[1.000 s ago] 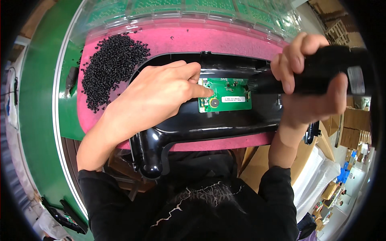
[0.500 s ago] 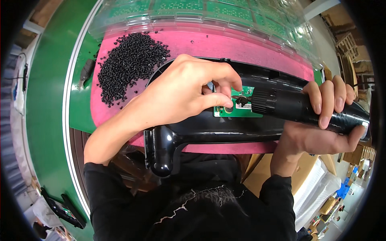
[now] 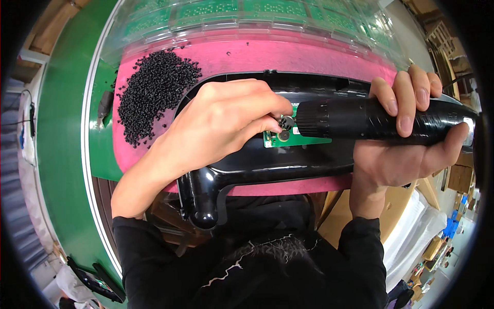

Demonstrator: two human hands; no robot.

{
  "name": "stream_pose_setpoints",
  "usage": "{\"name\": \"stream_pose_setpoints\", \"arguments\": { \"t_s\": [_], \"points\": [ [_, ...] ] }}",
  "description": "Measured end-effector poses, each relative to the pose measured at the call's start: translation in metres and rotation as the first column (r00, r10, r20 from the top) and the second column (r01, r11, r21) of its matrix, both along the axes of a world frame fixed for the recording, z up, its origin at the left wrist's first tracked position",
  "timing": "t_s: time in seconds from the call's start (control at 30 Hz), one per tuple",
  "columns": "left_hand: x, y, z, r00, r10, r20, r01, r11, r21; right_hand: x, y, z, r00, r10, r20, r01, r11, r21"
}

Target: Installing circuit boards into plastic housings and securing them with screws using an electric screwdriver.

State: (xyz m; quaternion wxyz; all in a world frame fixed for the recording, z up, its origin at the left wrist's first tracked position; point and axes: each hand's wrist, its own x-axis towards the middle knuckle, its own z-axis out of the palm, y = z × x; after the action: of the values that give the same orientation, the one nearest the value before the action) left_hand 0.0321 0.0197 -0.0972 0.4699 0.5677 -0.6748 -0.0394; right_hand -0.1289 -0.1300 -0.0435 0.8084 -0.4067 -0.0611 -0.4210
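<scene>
My right hand (image 3: 406, 129) is wrapped around a black electric screwdriver (image 3: 337, 118), held nearly level with its ribbed collar pointing left. My left hand (image 3: 221, 116) is closed, thumb and forefinger pinching several small black screws (image 3: 284, 123) just off the screwdriver's front end. The driver's bit is hard to make out there. Below both hands lies a green circuit board (image 3: 309, 141), set in a long black plastic housing (image 3: 288, 157). Part of the board is hidden by my left fingers and the screwdriver. A rounded arm of the housing (image 3: 205, 206) sticks out toward me.
A large heap of small black screws (image 3: 149, 95) lies on the pink mat (image 3: 226, 56), left of the housing. Clear plastic trays (image 3: 257, 28) with green boards stand along the back. A dark object (image 3: 105, 107) rests on the green table (image 3: 62, 129) beside the mat.
The screwdriver has moved a little left over the board, closer to my left fingers. My left hand still pinches the screws. The whole view has shifted slightly.
</scene>
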Motion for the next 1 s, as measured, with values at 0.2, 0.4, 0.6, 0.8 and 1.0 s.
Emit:
{"name": "stream_pose_setpoints", "arguments": {
  "t_s": [0.2, 0.4, 0.6, 0.8, 1.0],
  "points": [
    [0.000, -0.002, 0.000, 1.000, -0.001, 0.017, 0.001, 1.000, 0.014, 0.004, 0.004, -0.004, 0.999, -0.042, 0.031, 0.042, 0.999, 0.020],
    [0.001, 0.004, -0.002, 0.983, 0.104, 0.151, -0.106, 0.994, 0.005, 0.001, 0.001, -0.008, 0.999, 0.042, 0.025, -0.037, 0.982, -0.185],
    [0.007, 0.002, 0.007, 0.928, 0.367, 0.065, -0.355, 0.924, -0.141, -0.001, -0.001, -0.009, 1.000, -0.021, -0.023, 0.015, 0.974, -0.224],
    [0.003, 0.005, 0.006, 0.941, 0.338, 0.014, -0.338, 0.938, 0.079, 0.009, -0.002, -0.018, 0.993, -0.068, -0.100, 0.043, 0.971, -0.234],
    [0.002, 0.005, 0.006, 0.940, 0.340, 0.005, -0.338, 0.932, 0.131, 0.015, 0.000, -0.019, 0.990, -0.069, -0.127, 0.024, 0.946, -0.322]
  ]
}}
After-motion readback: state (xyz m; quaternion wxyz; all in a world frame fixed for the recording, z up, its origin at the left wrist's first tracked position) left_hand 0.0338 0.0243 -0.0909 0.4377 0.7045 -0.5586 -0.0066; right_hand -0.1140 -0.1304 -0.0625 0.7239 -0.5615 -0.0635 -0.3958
